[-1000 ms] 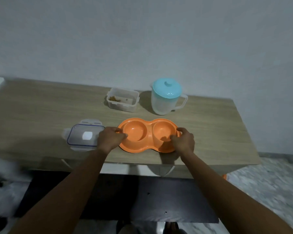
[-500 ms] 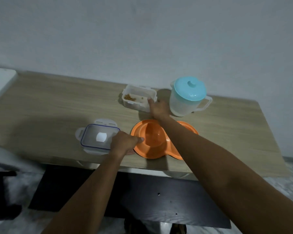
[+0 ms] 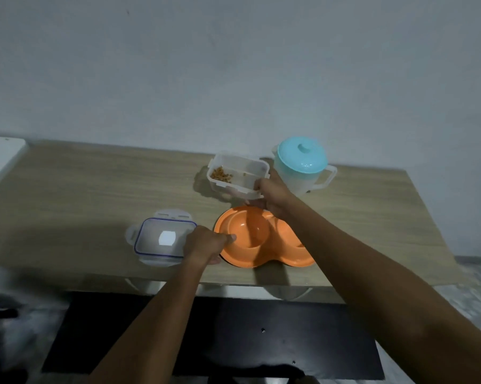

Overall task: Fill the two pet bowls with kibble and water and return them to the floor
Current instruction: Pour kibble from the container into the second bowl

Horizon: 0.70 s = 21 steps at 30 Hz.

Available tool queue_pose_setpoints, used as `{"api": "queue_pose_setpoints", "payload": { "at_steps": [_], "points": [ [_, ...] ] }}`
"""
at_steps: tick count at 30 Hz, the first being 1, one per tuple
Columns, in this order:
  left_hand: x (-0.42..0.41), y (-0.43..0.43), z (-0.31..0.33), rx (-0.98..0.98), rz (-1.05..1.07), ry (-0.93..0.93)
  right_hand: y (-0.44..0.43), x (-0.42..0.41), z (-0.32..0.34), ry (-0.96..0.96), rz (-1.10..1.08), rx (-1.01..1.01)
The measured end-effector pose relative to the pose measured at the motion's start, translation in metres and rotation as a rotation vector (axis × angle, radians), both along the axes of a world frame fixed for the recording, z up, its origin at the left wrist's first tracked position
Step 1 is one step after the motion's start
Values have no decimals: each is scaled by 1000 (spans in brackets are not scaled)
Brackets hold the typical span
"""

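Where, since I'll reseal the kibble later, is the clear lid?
In the head view, the clear blue-rimmed plastic lid lies on the wooden table, left of the orange double pet bowl, beside the left hand.

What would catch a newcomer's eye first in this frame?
The orange double bowl sits at the near edge of the table, its left well empty, with the left hand holding its left rim. Just behind it, the right hand grips the near right corner of the clear kibble container, which has a small heap of kibble at its left end. A teal-lidded pitcher stands to the container's right.
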State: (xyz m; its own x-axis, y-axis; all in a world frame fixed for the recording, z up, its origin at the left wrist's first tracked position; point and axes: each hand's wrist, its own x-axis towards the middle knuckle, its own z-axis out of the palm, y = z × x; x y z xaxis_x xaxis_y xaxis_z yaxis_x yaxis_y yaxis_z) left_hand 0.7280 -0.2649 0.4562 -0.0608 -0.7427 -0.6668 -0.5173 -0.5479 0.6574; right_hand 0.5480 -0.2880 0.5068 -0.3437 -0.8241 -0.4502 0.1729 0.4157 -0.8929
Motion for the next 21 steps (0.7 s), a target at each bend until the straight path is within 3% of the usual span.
{"api": "queue_pose_setpoints", "payload": {
  "at_steps": [4,8,13,18,21],
  "points": [
    [1,4,8,-28,-17,8,36,-23,21,-99,20,-19],
    [-3,14,11,-112,-82,-125,69,-42,32,-89,10,-46],
    [0,20,8,-431,-330,-394,100,-60,46,6,7,-86],
    [-5,20,10,-585,-416,-241,120,-70,55,146,38,-138],
    [-10,20,16,-617,-552,-268,126,-73,57,200,61,-159]
  ]
}}
